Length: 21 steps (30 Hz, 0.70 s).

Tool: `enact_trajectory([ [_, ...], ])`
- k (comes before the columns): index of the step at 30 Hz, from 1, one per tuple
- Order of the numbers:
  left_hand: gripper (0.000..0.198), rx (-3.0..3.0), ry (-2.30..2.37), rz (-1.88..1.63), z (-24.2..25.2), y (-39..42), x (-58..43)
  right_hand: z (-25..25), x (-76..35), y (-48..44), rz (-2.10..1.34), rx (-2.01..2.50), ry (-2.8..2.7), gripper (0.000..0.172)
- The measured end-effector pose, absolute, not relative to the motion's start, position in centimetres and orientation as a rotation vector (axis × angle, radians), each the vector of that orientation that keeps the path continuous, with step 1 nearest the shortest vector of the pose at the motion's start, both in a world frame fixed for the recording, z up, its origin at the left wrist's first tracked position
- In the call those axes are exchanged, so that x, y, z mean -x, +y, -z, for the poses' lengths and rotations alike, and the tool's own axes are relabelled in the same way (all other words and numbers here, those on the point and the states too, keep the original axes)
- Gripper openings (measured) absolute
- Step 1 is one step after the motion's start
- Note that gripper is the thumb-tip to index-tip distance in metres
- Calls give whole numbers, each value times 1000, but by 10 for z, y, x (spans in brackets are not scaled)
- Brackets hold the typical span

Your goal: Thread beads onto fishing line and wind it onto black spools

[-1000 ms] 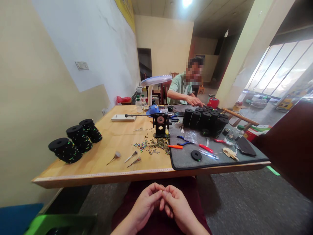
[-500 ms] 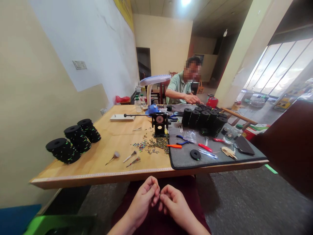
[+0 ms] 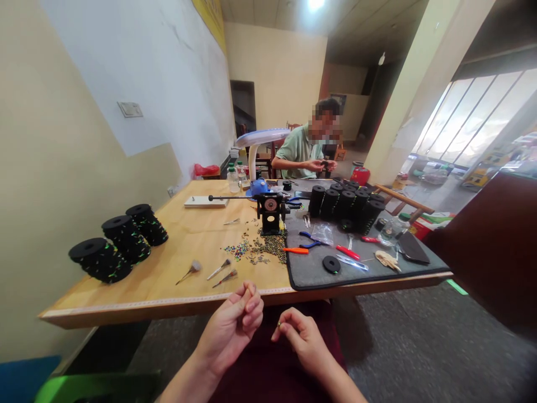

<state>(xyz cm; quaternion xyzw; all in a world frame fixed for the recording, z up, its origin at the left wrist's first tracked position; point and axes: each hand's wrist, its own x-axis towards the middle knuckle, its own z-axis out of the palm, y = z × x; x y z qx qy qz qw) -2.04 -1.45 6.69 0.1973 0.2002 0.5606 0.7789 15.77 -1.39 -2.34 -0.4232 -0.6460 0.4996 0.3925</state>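
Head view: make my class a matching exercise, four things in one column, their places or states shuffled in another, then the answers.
1. Right hand
2. Orange tool
3. Desk lamp
4. Three black spools

A. Behind the black machine
B. Toward the left end of the table
C. Pinching a tiny piece
D. Across the edge of the grey mat

Pairs: 1-C, 2-D, 3-A, 4-B

A pale wooden surface (image 3: 197,238), a measuring strip (image 3: 168,305) along its front edge, carries three columns of black spools (image 3: 126,239) at left, three brush-like tools (image 3: 195,267), colored beads (image 3: 237,250) beside heaped small metal pieces (image 3: 271,246), a black dial-fronted device (image 3: 271,212), a white block (image 3: 206,202) and a blue-based desk lamp (image 3: 258,187). At right lies a gray mat (image 3: 308,274), bearing blue-handled pliers (image 3: 309,242) and more spools.
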Motion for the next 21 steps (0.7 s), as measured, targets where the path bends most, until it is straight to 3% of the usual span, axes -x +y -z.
enact_trajectory([
  [9,11,-463,398,-1256,-86,-12,19,50,-169,-5,-1152,1058,-1711,22],
  [21,18,-687,582,-1126,-92,-2,1,60,-172,-1,-1271,1112,-1616,30],
])
